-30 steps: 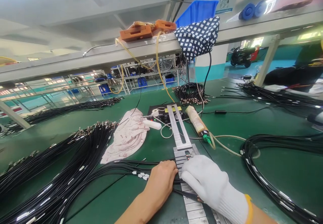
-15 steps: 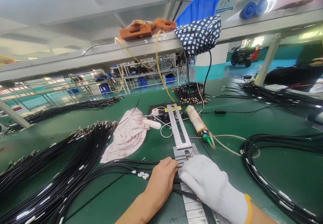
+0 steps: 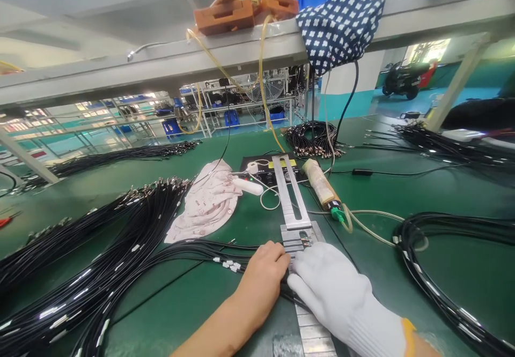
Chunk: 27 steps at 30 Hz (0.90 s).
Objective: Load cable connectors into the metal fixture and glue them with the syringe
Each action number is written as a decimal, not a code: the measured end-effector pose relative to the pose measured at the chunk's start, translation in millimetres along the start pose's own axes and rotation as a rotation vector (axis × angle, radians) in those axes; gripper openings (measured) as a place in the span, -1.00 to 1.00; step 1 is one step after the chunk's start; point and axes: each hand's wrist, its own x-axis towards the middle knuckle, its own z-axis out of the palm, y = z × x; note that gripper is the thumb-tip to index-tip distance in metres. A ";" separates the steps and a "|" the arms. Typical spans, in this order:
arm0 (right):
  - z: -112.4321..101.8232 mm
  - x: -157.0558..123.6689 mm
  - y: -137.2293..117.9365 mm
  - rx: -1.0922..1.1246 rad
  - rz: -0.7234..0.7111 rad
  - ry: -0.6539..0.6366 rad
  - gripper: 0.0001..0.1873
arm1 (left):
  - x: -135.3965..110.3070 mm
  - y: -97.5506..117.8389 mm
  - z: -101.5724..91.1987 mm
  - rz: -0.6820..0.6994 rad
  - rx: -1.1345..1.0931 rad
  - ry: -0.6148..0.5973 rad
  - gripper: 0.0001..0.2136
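Note:
My left hand (image 3: 263, 271) is bare, its fingers curled over black cables (image 3: 193, 248) at the left edge of a slotted metal fixture (image 3: 311, 329). Beside it my right hand (image 3: 332, 282), in a white knitted glove, lies over the fixture with bent fingers; its fingertips and anything in them are hidden. Several cables run across the fixture's grooves, with metal ends (image 3: 306, 240) showing just beyond the glove. White tags (image 3: 229, 265) sit on the cables left of my bare hand. A flat slotted metal plate (image 3: 290, 193) extends away from the fixture.
A pink cloth (image 3: 211, 201) lies left of a black control box (image 3: 263, 170). To the right are a wrapped tool handle (image 3: 322, 183) and coiled black cables (image 3: 418, 271). Large cable bundles (image 3: 100, 255) cover the left. Overhead, a shelf beam (image 3: 161, 65) carries orange blocks (image 3: 225, 16).
The head view has tilted down a little and shifted, so the shelf appears higher. Both hands stay at the fixture, and more metal cable ends show beyond the glove.

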 end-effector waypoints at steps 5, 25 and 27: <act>10.0 -8.8 1.4 0.130 0.028 -0.030 -0.61 | 0.6 12.4 -5.9 0.038 0.155 -0.075 -0.77; 11.7 10.0 42.0 1.636 0.994 0.211 -0.17 | -5.1 -8.6 -44.7 -0.356 -0.934 -0.190 -0.96; 13.7 8.3 40.9 1.642 0.977 0.242 -0.18 | -4.7 -11.3 -44.7 -0.363 -0.994 -0.225 -0.95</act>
